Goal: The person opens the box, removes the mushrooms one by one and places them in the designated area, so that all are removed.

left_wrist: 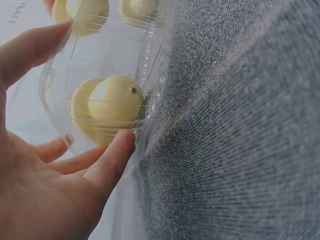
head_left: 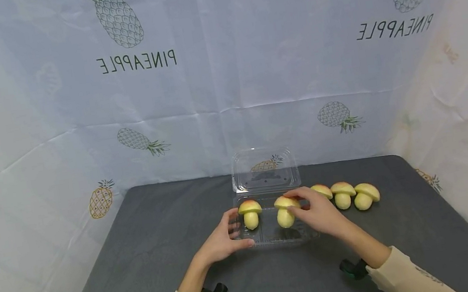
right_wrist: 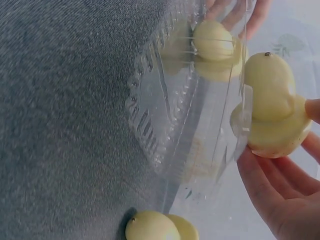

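A clear plastic clamshell box (head_left: 271,241) stands on the dark table, its lid (head_left: 264,169) raised at the back. My left hand (head_left: 222,236) grips the box by its left front corner, thumb along the front rim and fingers at the left side. Inside, at the left, lies a toy mushroom (head_left: 251,216) with a yellow-red cap and pale stem. With thumb and fingertips my right hand (head_left: 318,211) pinches a second toy mushroom (right_wrist: 270,90) by its cap. That one is at the right part of the box, around rim height in the right wrist view.
To the right of the box sit more toy mushrooms: one partly behind my right hand (head_left: 322,191), one in the middle (head_left: 343,195) and one at the far right (head_left: 365,196). Behind the table hangs a white pineapple-print cloth (head_left: 251,78).
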Tool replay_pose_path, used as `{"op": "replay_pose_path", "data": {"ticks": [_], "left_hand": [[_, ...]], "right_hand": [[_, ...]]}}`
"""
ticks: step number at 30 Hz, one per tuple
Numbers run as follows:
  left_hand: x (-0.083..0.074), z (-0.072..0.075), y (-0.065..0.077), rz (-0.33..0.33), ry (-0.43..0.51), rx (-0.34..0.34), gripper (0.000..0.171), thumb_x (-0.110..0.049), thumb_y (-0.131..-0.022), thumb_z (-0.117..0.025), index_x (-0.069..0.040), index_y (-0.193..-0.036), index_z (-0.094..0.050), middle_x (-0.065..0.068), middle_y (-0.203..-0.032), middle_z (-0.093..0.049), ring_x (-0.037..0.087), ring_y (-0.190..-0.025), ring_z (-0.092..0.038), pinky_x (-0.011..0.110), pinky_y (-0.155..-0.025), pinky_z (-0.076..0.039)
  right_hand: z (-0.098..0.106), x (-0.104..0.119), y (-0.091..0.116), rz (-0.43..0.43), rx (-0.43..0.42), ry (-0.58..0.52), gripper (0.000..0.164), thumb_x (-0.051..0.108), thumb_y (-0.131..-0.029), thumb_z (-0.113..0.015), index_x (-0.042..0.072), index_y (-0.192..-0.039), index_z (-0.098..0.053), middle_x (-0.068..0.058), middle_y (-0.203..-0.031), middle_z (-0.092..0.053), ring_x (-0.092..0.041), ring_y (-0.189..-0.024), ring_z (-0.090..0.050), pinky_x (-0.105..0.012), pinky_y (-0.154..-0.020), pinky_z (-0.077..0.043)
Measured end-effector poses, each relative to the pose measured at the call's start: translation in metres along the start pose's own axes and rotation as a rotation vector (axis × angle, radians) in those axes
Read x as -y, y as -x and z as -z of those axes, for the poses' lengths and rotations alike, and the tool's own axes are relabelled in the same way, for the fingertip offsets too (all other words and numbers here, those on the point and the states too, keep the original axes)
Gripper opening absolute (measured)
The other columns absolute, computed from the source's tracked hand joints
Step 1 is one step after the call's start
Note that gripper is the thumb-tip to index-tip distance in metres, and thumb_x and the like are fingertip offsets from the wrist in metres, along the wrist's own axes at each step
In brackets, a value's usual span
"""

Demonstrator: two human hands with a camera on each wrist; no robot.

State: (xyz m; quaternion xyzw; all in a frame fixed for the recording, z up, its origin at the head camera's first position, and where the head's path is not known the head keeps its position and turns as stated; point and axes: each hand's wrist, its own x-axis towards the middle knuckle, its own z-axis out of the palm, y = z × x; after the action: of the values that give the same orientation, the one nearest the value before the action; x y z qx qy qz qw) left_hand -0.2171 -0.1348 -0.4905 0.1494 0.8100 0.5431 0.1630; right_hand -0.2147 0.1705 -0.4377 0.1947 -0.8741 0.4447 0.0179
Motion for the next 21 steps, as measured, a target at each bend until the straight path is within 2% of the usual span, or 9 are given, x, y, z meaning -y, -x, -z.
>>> {"op": "replay_pose_path", "data": {"ticks": [8,15,21], "left_hand": [[0.000,0.000,0.000,0.004,-0.003,0.001,0.098,-0.025,-0.089,-0.082,-0.009,-0.160,-0.017,0.021,-0.162,-0.024,0.043,-0.140,-0.042,0.054,-0.109,-0.044],[0.001,0.001,0.000,-0.001,0.000,0.002,0.099,-0.027,-0.089,-0.082,-0.010,-0.161,-0.017,0.021,-0.162,-0.024,0.043,-0.140,-0.042,0.055,-0.108,-0.045],[0.001,0.001,0.000,0.001,-0.002,-0.002,0.098,-0.026,-0.089,-0.082,-0.010,-0.161,-0.017,0.021,-0.162,-0.024,0.042,-0.140,-0.042,0.055,-0.108,-0.045]], "right_hand": [[0.010,-0.003,0.006,0.016,-0.027,0.014,0.035,0.023,-0.099,-0.070,0.013,-0.133,-0.065,-0.005,-0.125,-0.063,-0.025,-0.111,-0.062,-0.038,-0.086,-0.059],[0.017,-0.006,0.012,0.039,-0.043,0.011,0.036,0.022,-0.099,-0.071,0.012,-0.133,-0.066,-0.007,-0.127,-0.062,-0.026,-0.113,-0.060,-0.040,-0.087,-0.059],[0.026,-0.009,0.019,0.060,-0.040,-0.023,0.036,0.022,-0.099,-0.070,0.010,-0.132,-0.065,-0.007,-0.124,-0.062,-0.029,-0.112,-0.062,-0.033,-0.087,-0.059]]}}
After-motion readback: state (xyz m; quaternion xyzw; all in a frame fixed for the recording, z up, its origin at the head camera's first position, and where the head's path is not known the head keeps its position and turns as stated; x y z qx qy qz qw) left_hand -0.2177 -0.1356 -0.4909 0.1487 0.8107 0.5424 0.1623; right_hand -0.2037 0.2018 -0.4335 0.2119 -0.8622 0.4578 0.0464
